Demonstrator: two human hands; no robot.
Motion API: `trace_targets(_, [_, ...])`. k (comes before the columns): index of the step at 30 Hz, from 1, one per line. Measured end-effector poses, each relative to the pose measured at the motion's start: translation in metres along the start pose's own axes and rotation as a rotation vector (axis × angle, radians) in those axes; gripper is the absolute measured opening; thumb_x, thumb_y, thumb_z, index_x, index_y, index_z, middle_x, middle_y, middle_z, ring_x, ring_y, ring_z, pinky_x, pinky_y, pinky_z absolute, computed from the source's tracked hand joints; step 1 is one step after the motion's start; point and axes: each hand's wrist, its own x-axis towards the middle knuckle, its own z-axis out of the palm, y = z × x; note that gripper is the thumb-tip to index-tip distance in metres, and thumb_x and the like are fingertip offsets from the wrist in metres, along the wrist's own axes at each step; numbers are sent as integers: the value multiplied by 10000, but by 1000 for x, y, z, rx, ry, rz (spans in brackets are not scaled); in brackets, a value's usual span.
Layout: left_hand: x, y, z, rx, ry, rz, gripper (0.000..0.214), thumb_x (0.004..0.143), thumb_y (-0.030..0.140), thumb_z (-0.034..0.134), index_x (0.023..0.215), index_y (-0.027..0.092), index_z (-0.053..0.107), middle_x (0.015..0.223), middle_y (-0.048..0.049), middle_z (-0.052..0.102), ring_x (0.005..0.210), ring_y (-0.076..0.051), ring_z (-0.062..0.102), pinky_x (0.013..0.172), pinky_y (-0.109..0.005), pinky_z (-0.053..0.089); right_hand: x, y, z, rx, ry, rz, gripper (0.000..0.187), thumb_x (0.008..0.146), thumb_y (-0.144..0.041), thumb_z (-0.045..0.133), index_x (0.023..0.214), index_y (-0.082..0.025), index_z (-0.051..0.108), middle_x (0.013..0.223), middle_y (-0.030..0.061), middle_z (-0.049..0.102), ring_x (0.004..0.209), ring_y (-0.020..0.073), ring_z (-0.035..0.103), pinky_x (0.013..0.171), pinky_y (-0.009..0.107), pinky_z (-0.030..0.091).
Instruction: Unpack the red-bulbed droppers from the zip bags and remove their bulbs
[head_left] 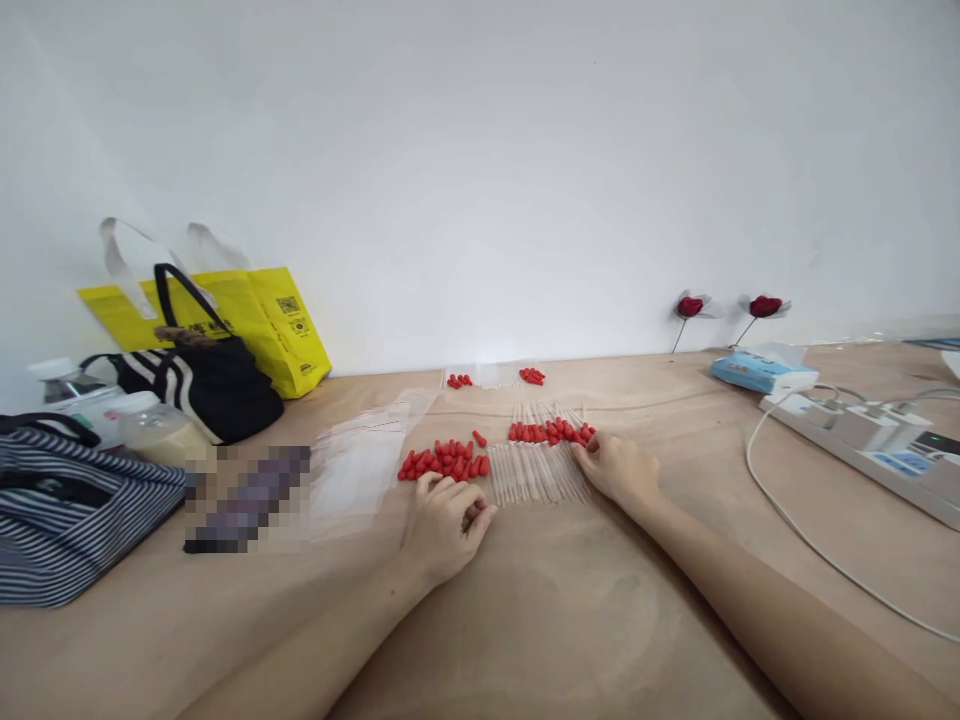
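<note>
My left hand (450,525) rests at the near edge of a loose pile of red rubber bulbs (448,460). Its fingers curl inward, and anything inside them is hidden. At the right end of a row of red bulbs (551,431), my right hand (619,468) has thumb and fingertips closed around a red bulb (589,433), partly covered by the fingers. Thin clear tubes (536,474) lie side by side below that row, and more tubes (546,411) stick out above it. A single red bulb (480,438) lies apart from the pile.
Clear plastic bags (360,455) lie left of the pile. Against the wall rests another bag (495,375) with red bulbs at both ends. Bags and bottles (157,430) crowd the left; a tissue pack (763,372), power strip (862,440) and white cable (780,520) are right.
</note>
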Motion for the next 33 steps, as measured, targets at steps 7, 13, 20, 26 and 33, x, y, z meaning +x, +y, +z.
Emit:
trace_targets(7, [1,-1,0,-5,-9,-18,173,766,267,524,615,186,553,573,31,601,602,-129,512,735,-345,297,-2,2,5,156,96,44,297,775,-429,428,726,-226,638,721,54,659,721,230,605,535,263,337])
trace_targets(13, [14,0,2,-38,-6,-77,238,830,293,437,742,208,640,684,-10,654,671,-163,518,685,-327,331,-27,-8,7,397,299,-203,250,762,-395,472,705,-213,633,600,-7,629,557,141,562,491,219,288])
trace_targets(20, [13,21,9,-562,-74,-312,327,833,409,409,893,174,628,778,-26,644,723,-156,563,624,-250,422,-68,-34,18,519,234,-718,192,796,-288,481,692,-202,617,544,-40,582,484,72,505,490,183,303])
trace_targets(26, [12,20,3,-435,-5,-228,305,867,350,356,737,158,554,662,-9,583,633,-136,531,601,-257,398,-71,-35,18,360,551,-970,198,803,-292,513,650,-191,584,580,-10,594,557,103,512,534,227,317])
trace_targets(33, [12,-1,0,114,176,212,165,811,288,510,716,211,622,645,1,591,654,-139,506,766,-347,338,-56,-27,18,112,851,-1113,234,805,-258,542,1022,-181,586,1043,55,630,997,193,521,917,372,311])
